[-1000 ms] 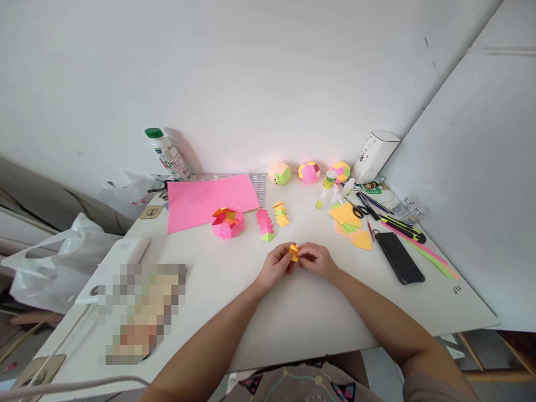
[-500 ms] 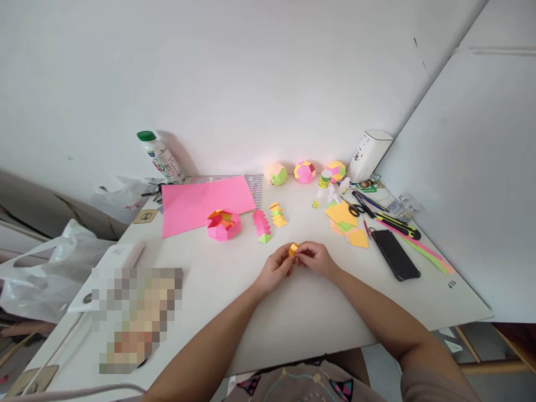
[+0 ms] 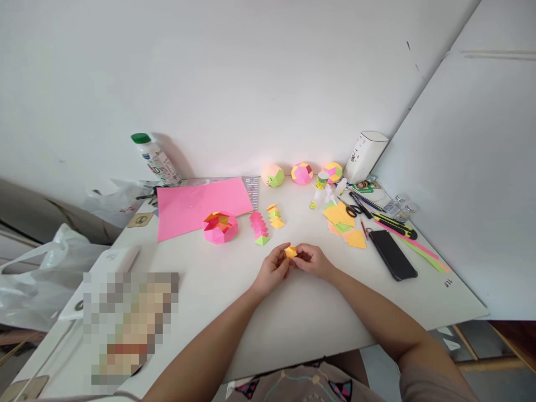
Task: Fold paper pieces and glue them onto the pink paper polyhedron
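Paper fold [image 3: 290,252] pinched between left hand [image 3: 273,269] and right hand [image 3: 313,261]

Head view: fingertips of both hands close on the orange piece; its creases look too small to read. Light, even pressure should keep edges crisp. From it, the open pink ball [image 3: 220,233] sits at ten o'clock, loose paper squares [image 3: 355,239] at two, black phone [image 3: 393,255] at three, all apart from the hands.

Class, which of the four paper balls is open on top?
The pink ball nearest the pink sheet: its top gapes. The three balls along the wall show no opening.
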Demonstrator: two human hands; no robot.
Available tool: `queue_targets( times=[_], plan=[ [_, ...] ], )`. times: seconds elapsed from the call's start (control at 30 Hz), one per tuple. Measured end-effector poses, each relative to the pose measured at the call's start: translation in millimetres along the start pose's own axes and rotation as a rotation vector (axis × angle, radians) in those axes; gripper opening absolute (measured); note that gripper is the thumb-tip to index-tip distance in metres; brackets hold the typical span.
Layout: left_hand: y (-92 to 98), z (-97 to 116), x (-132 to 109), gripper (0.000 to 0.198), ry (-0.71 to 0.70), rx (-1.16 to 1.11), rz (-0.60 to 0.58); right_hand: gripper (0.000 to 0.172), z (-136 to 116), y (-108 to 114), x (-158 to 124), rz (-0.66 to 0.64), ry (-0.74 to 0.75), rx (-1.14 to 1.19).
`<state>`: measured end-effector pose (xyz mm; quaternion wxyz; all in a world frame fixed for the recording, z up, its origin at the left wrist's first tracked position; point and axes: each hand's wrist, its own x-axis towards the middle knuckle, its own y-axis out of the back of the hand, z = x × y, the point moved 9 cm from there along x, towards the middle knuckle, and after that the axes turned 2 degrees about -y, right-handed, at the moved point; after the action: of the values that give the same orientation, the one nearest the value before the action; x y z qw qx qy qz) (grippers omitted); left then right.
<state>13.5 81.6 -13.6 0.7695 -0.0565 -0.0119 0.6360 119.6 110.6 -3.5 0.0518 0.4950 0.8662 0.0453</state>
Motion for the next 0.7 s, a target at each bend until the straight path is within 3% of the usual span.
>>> queue_targets(
  times=[0.27,0.6,0.7],
  plan=[
    [-3.0,3.9,-1.9,0.045,-0.107,0.176,-0.034,0.004,-4.3,1.7,-0.2,0.045,-0.024,-0.057],
    [4.2,1.4,-1.5,0.045,0.013,0.009,0.019,0.001,-0.8,10.5,0.4,0.096,-0.072,0.062],
    [5.2,0.8,-1.8,0.044,0.033,-0.023,0.032,0.008,1.0,9.6,0.0,0.069,-0.083,0.107]
  ],
)
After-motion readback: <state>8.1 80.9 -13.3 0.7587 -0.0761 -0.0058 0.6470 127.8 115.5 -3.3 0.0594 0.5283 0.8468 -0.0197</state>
